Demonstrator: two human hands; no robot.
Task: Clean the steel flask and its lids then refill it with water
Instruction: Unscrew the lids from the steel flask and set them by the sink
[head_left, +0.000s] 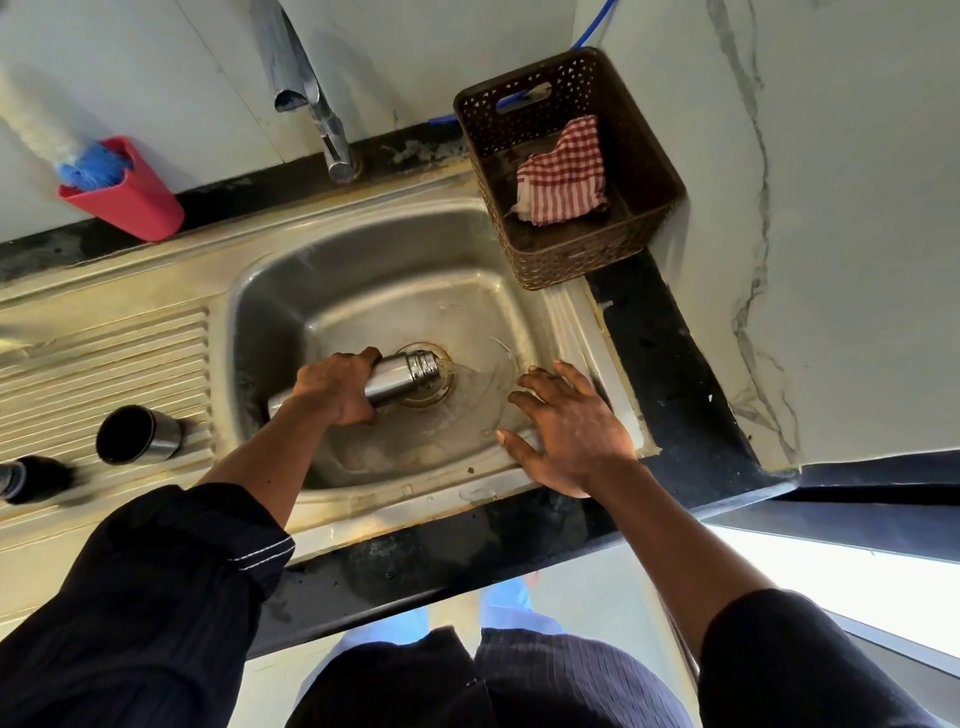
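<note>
Steel sink (270, 291) set into a black table, wet basin, tap above not visibly running. I had the left hand (337, 387) wrapped tight around the flask (400, 376), which lay tipped, open mouth over the drain, water spreading out. Right hand (569, 426) lay spread flat on the sink's rim, holding nothing. Flask judged rigid, light once emptied, slick when wet; mid-body is the place to hold. One lid (137, 435) sat on the drainboard, a dark second piece (31, 478) beside it.
</note>
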